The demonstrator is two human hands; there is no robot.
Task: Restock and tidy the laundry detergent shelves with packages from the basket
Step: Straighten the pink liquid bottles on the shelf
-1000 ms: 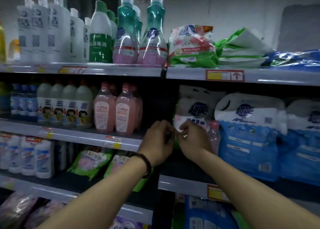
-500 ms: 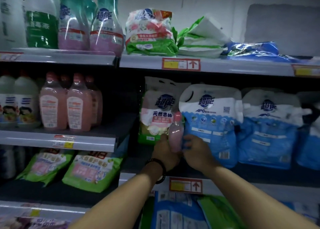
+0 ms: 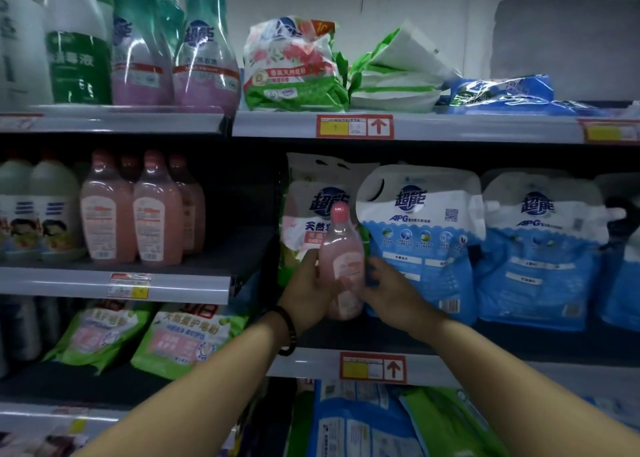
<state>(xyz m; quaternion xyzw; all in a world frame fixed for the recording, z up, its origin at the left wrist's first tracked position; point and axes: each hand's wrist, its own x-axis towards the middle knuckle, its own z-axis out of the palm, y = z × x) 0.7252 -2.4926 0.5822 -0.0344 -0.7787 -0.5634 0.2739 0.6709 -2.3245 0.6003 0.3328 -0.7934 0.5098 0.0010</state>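
A small pink bottle [image 3: 342, 259] with a pink cap stands upright in front of the middle shelf's bags. My left hand [image 3: 309, 290] grips its left side and base. My right hand [image 3: 391, 288] touches its right side with curled fingers, over the lower corner of a blue and white detergent bag [image 3: 420, 235]. Behind the bottle is a white, pink and green powder bag [image 3: 304, 214]. More pink bottles [image 3: 135, 210] of the same kind stand on the left middle shelf.
The top shelf [image 3: 450, 125] carries tall pump bottles [image 3: 204, 51], a floral bag [image 3: 294, 65] and flat green and blue bags. Further blue bags [image 3: 540, 248] fill the right of the middle shelf. Green pouches [image 3: 187, 335] lean on the lower left shelf. Bags lie below.
The view has shifted right and closer to the shelves. The pink bottle has come further out from between the bags and sits higher in my two hands.
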